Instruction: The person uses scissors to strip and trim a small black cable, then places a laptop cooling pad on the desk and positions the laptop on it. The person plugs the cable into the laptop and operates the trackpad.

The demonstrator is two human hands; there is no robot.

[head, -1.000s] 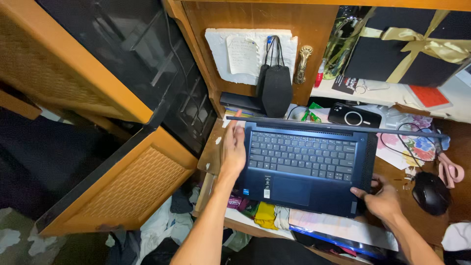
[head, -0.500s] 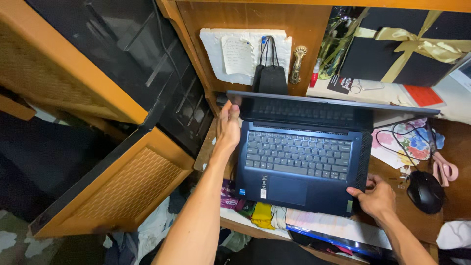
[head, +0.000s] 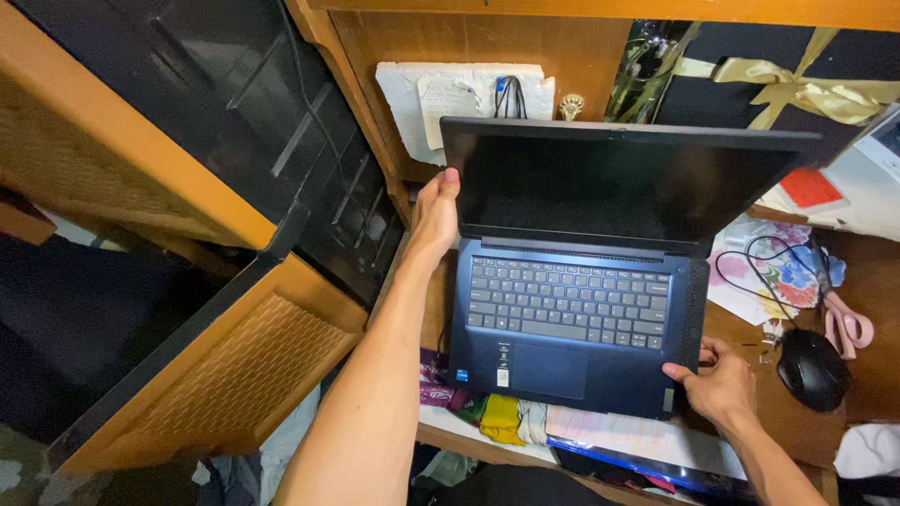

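Blue laptop (head: 572, 319): left hand (head: 433, 214) grips screen edge, right hand (head: 720, 382) on base corner.

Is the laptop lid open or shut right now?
Open. The laptop has its dark screen raised, keyboard exposed. The left hand grips the screen's edge; the right hand holds the base corner.

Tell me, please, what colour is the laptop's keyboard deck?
Dark blue, with grey keys; the laptop shows best in the head view.
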